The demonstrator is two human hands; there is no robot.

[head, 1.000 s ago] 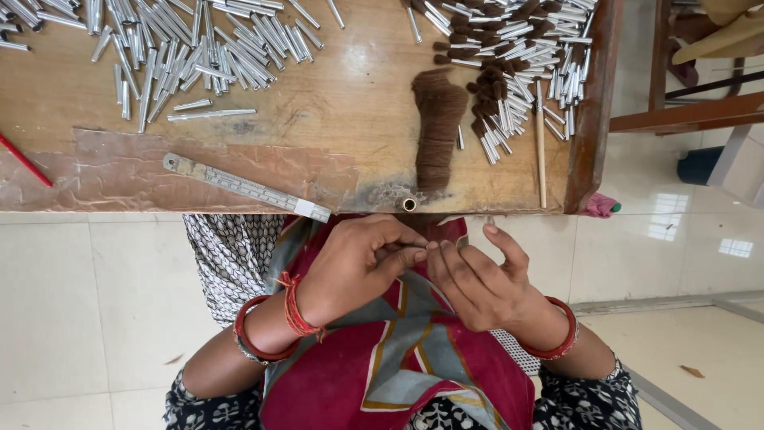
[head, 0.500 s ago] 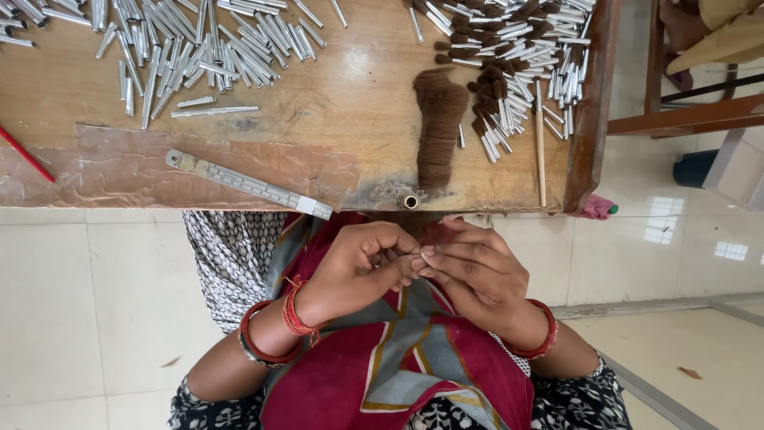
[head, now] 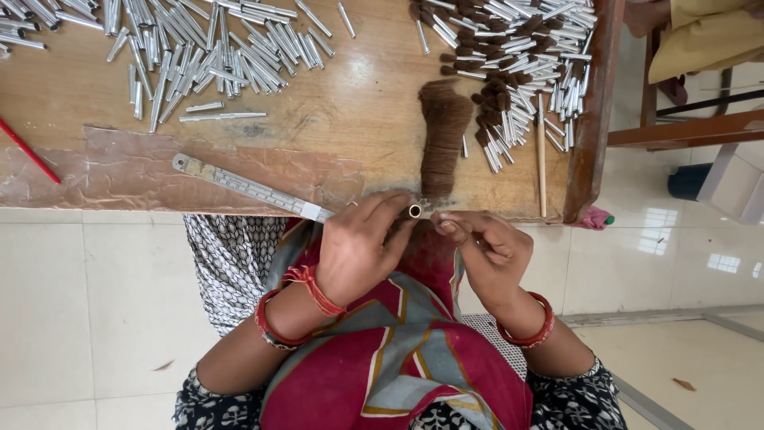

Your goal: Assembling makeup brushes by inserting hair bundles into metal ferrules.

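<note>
My left hand (head: pixel 362 247) pinches a small metal tube (head: pixel 415 211) at the near edge of the wooden table (head: pixel 350 135), its open end facing up. My right hand (head: pixel 481 247) sits just right of it, thumb and forefinger pinched together on what looks like a thin tuft of brown hair, too small to tell for sure. A bundle of brown bristle hair (head: pixel 442 131) lies on the table just above both hands. Red bangles ring both wrists.
A heap of bare metal tubes (head: pixel 207 48) covers the table's upper left. Tubes filled with brown hair (head: pixel 517 72) lie at upper right beside a thin wooden stick (head: pixel 541 155). A metal ruler (head: pixel 251 187) lies near the edge, a red stick (head: pixel 28 151) at far left.
Both hands have risen from my lap to the table edge. The metal tube now shows at my left fingertips.
</note>
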